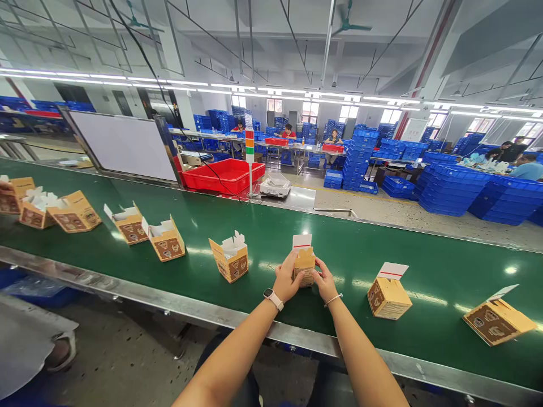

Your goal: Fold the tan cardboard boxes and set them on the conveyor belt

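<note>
Left hand (288, 277) and right hand (324, 281) clenched round a kraft carton (304, 268) on the green conveyor belt (424, 254), red-striped flap up! Two more cartons (388, 298) sit rightward, flaps unfolded; six open cartons (165, 242) leftward show white inserts. Nine counted, none visibly closed. Beyond, a red crate (223, 175), blue crates (449, 192).

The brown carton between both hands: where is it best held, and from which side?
Grip the upright carton by its opposite side walls, from left and right, as the left hand and right hand do; the top flap stays free.
</note>
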Demonstrator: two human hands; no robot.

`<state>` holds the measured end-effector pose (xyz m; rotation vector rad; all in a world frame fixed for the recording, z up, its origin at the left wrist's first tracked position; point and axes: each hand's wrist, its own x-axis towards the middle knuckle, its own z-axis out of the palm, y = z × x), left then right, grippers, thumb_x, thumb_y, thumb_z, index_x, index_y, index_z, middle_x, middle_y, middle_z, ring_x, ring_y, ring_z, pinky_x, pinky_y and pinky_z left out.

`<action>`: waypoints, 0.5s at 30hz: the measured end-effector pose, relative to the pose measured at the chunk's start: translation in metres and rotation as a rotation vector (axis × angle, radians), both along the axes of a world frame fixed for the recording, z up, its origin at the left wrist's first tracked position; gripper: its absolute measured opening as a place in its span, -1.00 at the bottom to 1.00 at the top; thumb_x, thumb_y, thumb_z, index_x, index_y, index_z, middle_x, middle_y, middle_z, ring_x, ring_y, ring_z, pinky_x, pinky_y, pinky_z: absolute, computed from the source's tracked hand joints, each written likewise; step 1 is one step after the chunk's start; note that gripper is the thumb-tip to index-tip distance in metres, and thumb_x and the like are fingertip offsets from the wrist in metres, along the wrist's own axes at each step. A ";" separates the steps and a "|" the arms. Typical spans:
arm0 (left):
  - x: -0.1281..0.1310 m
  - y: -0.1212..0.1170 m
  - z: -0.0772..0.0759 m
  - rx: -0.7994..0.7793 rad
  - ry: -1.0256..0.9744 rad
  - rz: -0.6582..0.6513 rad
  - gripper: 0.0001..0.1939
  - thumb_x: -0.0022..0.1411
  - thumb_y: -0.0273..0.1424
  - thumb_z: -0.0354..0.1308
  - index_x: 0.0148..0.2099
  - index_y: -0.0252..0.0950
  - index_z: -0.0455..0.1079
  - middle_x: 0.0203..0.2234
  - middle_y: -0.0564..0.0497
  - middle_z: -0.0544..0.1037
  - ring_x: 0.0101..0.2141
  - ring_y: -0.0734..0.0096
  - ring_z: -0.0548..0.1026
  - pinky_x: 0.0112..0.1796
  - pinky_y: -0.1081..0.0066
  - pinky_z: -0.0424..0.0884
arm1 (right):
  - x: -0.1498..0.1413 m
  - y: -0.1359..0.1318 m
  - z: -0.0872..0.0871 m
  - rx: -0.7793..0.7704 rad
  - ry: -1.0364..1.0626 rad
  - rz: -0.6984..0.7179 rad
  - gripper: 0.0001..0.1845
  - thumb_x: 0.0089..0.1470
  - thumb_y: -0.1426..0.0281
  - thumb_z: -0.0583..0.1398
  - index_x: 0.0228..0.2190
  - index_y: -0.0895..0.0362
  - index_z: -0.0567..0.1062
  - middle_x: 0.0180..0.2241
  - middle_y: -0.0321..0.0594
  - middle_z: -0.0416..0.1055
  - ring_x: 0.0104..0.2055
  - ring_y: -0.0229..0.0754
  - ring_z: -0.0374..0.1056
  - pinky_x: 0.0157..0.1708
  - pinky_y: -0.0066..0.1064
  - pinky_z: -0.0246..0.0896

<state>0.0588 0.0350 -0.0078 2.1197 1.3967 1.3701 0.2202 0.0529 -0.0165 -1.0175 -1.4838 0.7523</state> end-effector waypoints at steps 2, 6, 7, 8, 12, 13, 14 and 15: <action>0.000 0.003 0.005 0.001 0.009 -0.043 -0.49 0.28 -0.25 -0.07 0.24 -0.24 0.16 0.17 -0.24 0.30 0.20 0.12 0.21 -0.01 0.12 0.21 | 0.006 -0.003 0.001 0.043 -0.022 -0.046 -0.40 -0.08 -0.04 0.19 -0.07 0.03 0.46 -0.05 -0.11 0.43 0.03 0.03 0.30 0.01 -0.02 0.18; 0.005 0.006 0.007 0.014 0.037 -0.120 -0.62 0.30 -0.32 -0.11 0.08 -0.22 0.35 0.06 -0.17 0.45 0.17 0.16 0.26 -0.02 0.11 0.20 | 0.011 -0.010 0.009 0.175 -0.124 0.000 -0.43 -0.11 -0.05 0.21 -0.13 0.02 0.51 -0.01 -0.10 0.41 0.11 0.06 0.23 0.12 0.01 0.06; 0.007 0.007 0.006 0.016 0.029 -0.129 -0.65 0.29 -0.34 -0.12 0.02 -0.22 0.40 0.02 -0.15 0.48 0.16 0.16 0.28 -0.02 0.10 0.20 | 0.011 -0.011 0.010 0.189 -0.143 0.006 -0.48 -0.12 -0.04 0.22 -0.18 0.02 0.54 -0.02 -0.09 0.42 0.10 0.06 0.24 0.12 0.01 0.05; 0.009 0.008 0.005 0.017 0.010 -0.134 -0.67 0.29 -0.36 -0.12 -0.07 -0.22 0.44 -0.03 -0.14 0.51 0.14 0.16 0.31 -0.02 0.10 0.21 | 0.009 -0.011 0.011 0.186 -0.140 -0.006 -0.53 -0.10 -0.03 0.22 -0.26 0.02 0.56 -0.06 -0.09 0.44 0.07 0.04 0.26 0.12 0.00 0.06; 0.025 0.015 0.005 -0.023 -0.187 -0.120 -0.77 0.22 -0.37 0.00 -0.41 -0.24 0.43 -0.32 -0.09 0.58 -0.08 0.19 0.46 -0.07 0.13 0.30 | 0.002 -0.004 0.009 0.021 0.081 -0.225 -0.61 -0.06 0.03 0.17 -0.62 0.07 0.47 -0.27 -0.10 0.47 -0.13 -0.04 0.34 0.00 -0.11 0.19; 0.030 0.017 0.006 -0.056 -0.266 -0.091 -0.83 0.17 -0.37 0.06 -0.44 -0.25 0.39 -0.36 -0.06 0.56 -0.14 0.22 0.48 -0.09 0.16 0.33 | 0.002 -0.001 0.008 -0.020 0.128 -0.281 -0.63 -0.08 0.06 0.19 -0.65 0.08 0.42 -0.31 -0.12 0.46 -0.17 -0.06 0.35 -0.05 -0.14 0.23; 0.035 0.020 0.009 -0.106 -0.356 -0.054 -0.91 0.11 -0.38 0.13 -0.43 -0.25 0.37 -0.37 -0.04 0.54 -0.18 0.25 0.48 -0.12 0.20 0.36 | 0.002 0.003 0.007 -0.051 0.160 -0.328 -0.67 -0.11 0.10 0.20 -0.64 0.08 0.39 -0.34 -0.14 0.44 -0.20 -0.07 0.35 -0.10 -0.17 0.26; 0.040 0.023 0.011 -0.190 -0.461 -0.022 -0.94 0.05 -0.41 0.18 -0.39 -0.26 0.36 -0.35 -0.01 0.52 -0.20 0.29 0.48 -0.14 0.24 0.38 | 0.004 0.006 0.006 -0.075 0.179 -0.362 -0.73 -0.14 0.14 0.22 -0.60 0.08 0.37 -0.35 -0.16 0.42 -0.24 -0.09 0.34 -0.15 -0.19 0.28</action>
